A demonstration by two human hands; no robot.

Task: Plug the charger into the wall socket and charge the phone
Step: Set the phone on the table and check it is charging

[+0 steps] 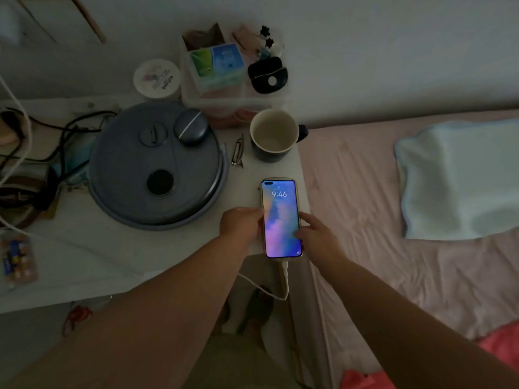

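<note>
Left hand [241, 223] and right hand [316, 237] meet at the phone [280, 203], bare arms outstretched.
The left hand is knuckles up, its thumb and fingers curled onto the phone's left edge. The right hand sits slightly nearer, fingers fairly straight and spread, tips touching the right edge. Both forearms reach in from below and converge.

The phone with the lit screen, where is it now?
In the head view the lit phone lies at the front right corner of the white table, beside the pink bed, nearer than the dark mug, between the left hand and right hand.
</note>
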